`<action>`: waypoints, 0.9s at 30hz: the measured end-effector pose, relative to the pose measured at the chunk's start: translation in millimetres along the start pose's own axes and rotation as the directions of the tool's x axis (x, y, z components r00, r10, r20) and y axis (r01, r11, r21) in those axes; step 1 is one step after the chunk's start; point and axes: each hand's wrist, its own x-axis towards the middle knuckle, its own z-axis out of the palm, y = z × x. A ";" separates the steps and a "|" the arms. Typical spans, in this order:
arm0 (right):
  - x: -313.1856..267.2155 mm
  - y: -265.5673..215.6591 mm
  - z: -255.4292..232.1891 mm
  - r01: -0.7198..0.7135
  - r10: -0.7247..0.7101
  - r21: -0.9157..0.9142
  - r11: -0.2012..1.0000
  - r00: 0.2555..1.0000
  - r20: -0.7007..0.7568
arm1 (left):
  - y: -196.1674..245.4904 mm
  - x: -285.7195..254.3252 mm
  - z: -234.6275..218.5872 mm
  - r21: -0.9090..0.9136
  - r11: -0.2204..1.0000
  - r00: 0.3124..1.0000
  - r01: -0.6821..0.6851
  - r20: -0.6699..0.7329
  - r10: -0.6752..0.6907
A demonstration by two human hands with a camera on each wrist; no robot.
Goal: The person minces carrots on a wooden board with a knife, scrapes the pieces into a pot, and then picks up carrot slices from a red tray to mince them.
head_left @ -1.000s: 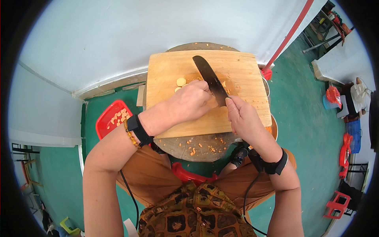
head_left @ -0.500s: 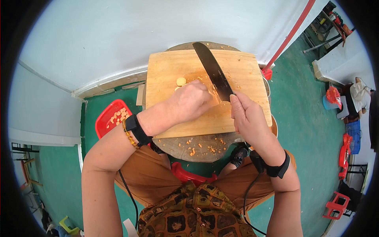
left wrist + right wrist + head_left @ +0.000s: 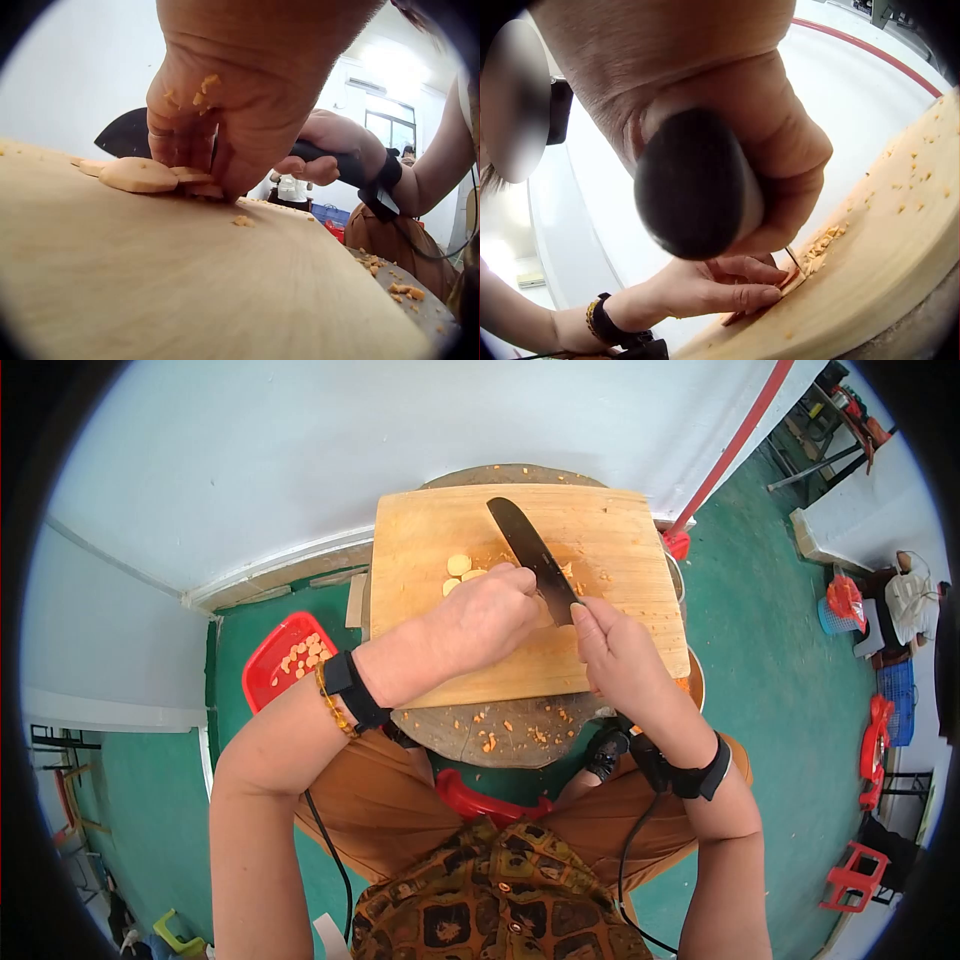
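My left hand [image 3: 488, 615] bends its fingers down over a piece of pale orange root vegetable [image 3: 795, 280] and holds it against the wooden cutting board [image 3: 420, 525]. Close by its fingers lie several round cut slices [image 3: 139, 174], some overlapping. Orange crumbs stick to the left palm in the left wrist view. My right hand [image 3: 622, 655] grips the black handle [image 3: 691, 184] of a kitchen knife [image 3: 530, 548]. Its dark blade slants right beside the left fingertips, with the edge down at the vegetable in the right wrist view. The left hand mostly hides the piece from above.
The board rests on a round wooden stump [image 3: 470, 735] strewn with orange scraps. A red basin [image 3: 262, 670] with slices stands at the left on the green floor. Part of a metal bowl [image 3: 697, 682] shows under the board's right side. A white wall [image 3: 350, 440] rises behind.
The knife lifted slightly and shifted right half a second ago, then came back down beside the left fingers. More of the slices shows beside the left hand now.
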 end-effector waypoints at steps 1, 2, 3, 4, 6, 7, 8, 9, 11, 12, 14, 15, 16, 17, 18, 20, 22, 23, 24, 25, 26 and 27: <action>0.4 -2.9 -1.8 -0.050 0.050 0.019 0.999 0.998 0.028 | -0.6 0.2 0.1 0.010 1.000 1.000 -0.010 -0.009 0.010; -0.5 -7.9 -3.2 -0.037 0.037 0.027 0.999 0.999 -0.003 | -1.2 -0.2 0.7 0.019 1.000 1.000 -0.016 -0.019 0.016; -2.5 -13.9 -4.6 -0.026 0.027 0.033 0.999 0.999 -0.032 | -1.5 -1.4 1.7 0.025 1.000 0.999 -0.018 -0.029 0.019; -3.9 -16.8 -4.5 -0.016 0.018 0.040 0.999 0.998 -0.061 | -1.6 -2.6 2.8 0.013 1.000 0.999 -0.005 -0.032 0.005; -0.9 -4.8 5.8 0.078 -0.077 0.003 0.997 0.995 -0.065 | -1.7 -2.3 3.2 -0.005 1.000 0.999 0.009 -0.032 -0.009; -0.3 -0.3 6.0 0.078 -0.078 -0.004 0.997 0.995 -0.057 | -1.6 -1.5 3.0 -0.003 1.000 1.000 0.006 -0.025 -0.006; 0.5 2.1 6.3 0.078 -0.078 -0.011 0.997 0.996 -0.048 | -1.4 -0.8 2.8 -0.002 1.000 1.000 0.001 -0.019 -0.001; 1.9 2.1 3.9 0.031 -0.031 -0.009 0.999 0.999 -0.022 | -1.0 0.1 2.4 -0.001 1.000 1.000 -0.002 -0.013 0.002; -0.1 -4.2 1.2 -0.005 0.006 0.010 1.000 1.000 -0.031 | -1.0 0.3 1.9 0.001 0.999 0.999 -0.033 -0.037 0.033; -5.1 -16.4 -1.7 0.007 -0.006 0.026 1.000 0.998 -0.067 | -1.4 -0.3 1.8 0.003 0.999 0.998 -0.044 -0.051 0.044; -8.0 -21.1 -0.9 0.034 -0.031 0.032 0.999 0.995 -0.096 | -2.8 -1.9 4.8 0.003 1.000 0.999 -0.017 -0.047 0.017; -6.8 -19.1 0.0 0.054 -0.052 0.026 0.998 0.994 -0.101 | -2.6 -1.3 4.7 0.007 1.000 0.999 -0.010 -0.043 0.011; -4.1 -14.2 0.7 0.053 -0.051 0.014 0.999 0.995 -0.090 | -2.0 -0.7 3.7 -0.005 1.000 0.999 -0.014 -0.040 0.014; -1.3 -9.2 1.3 0.051 -0.051 0.002 0.999 0.996 -0.079 | -0.8 -0.3 2.3 -0.019 1.000 0.999 -0.021 -0.037 0.020; 3.1 -3.7 3.6 0.025 -0.025 -0.014 1.000 0.998 -0.051 | 0.3 0.7 0.8 -0.031 0.999 0.999 -0.029 -0.034 0.028; 4.5 0.1 0.6 -0.053 0.053 0.010 0.999 0.998 -0.017 | -2.2 0.8 2.4 -0.011 0.999 0.999 -0.034 -0.037 0.033; -2.6 -23.9 -8.3 -0.168 0.168 0.087 0.982 0.986 0.008 | -4.1 -1.6 5.2 -0.014 1.000 0.999 -0.010 -0.049 0.009; -3.8 -23.6 -6.5 -0.114 0.116 0.104 0.988 0.993 -0.017 | -4.7 -2.0 6.7 -0.027 1.000 0.998 0.008 -0.056 -0.009; -5.0 -22.9 -5.0 -0.058 0.064 0.124 0.991 0.997 -0.047 | -4.8 -2.0 7.6 -0.037 0.999 0.998 0.021 -0.061 -0.024; -5.6 -21.9 -3.7 0.000 0.012 0.144 0.990 0.997 -0.082 | -4.9 -2.4 7.5 -0.042 0.999 0.998 0.014 -0.057 -0.016; -3.8 -14.2 0.7 0.023 -0.019 0.072 0.997 0.998 -0.065 | -5.4 -2.8 6.6 -0.046 0.999 0.999 0.003 -0.052 -0.006; -0.4 -5.9 7.5 0.047 -0.047 -0.001 0.999 0.998 -0.048 | -5.2 -2.0 5.5 -0.051 0.999 0.999 -0.010 -0.047 0.008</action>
